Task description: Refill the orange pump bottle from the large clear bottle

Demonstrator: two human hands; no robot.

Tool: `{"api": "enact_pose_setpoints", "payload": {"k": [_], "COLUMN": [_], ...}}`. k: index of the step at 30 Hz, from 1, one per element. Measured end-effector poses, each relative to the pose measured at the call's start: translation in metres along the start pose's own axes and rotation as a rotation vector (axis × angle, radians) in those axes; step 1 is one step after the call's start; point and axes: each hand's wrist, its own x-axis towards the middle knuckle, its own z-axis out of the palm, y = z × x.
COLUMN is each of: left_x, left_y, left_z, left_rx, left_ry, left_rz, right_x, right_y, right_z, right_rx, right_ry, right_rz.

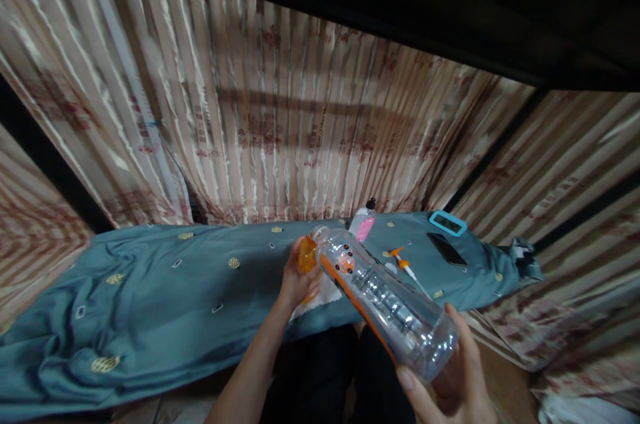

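A large clear plastic bottle [385, 297] with an orange stripe down its side is tilted, its neck up to the left and its base down to the right. My right hand [455, 377] grips it around the base. In my left hand [296, 284] is a small orange see-through container [307, 255], right by the bottle's mouth. Whether the two touch, I cannot tell. Beyond the bottle, an orange pump head [400, 259] with a white tube lies on the cloth. A white cloth or tissue with orange marks [325, 292] shows below my left hand.
A teal patterned cloth [165, 304] covers the long surface in front of me. Toward the back stand a pump bottle with pink contents [363, 221] and a blue-framed digital clock [448, 223], near a dark phone [447, 249]. Striped curtains [300, 124] hang behind.
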Motion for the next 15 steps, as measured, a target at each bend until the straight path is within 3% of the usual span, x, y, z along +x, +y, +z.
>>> {"api": "enact_pose_setpoints", "payload": {"k": [7, 15], "left_x": [0.002, -0.001], "left_y": [0.006, -0.003], "left_z": [0.003, 0.003], "left_rx": [0.044, -0.014], "left_ry": [-0.007, 0.005], "left_rz": [-0.023, -0.025], "right_x": [-0.003, -0.009], "right_y": [-0.016, 0.004], "right_z": [0.003, 0.003], "right_rx": [0.019, 0.012], "right_ry": [0.004, 0.051], "right_rz": [0.073, 0.032]}}
